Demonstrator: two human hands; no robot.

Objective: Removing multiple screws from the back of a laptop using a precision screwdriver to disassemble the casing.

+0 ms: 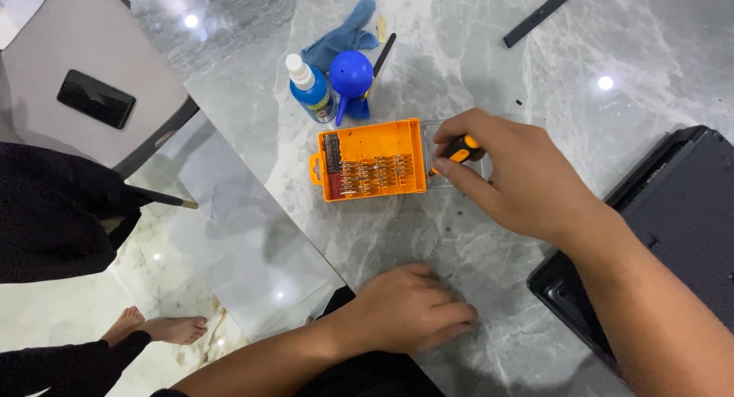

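Observation:
My right hand is closed around a small screwdriver with an orange and black handle, held just right of an open orange case of screwdriver bits. The case's clear lid lies under the screwdriver. My left hand rests flat on the grey marble table near its front edge, fingers loosely curled, holding nothing.
Behind the case stand a blue spray bottle with a white cap, a blue rubber air blower, a blue cloth and a thin black tool. A black laptop base lies at the right. A phone rests on a chair at left.

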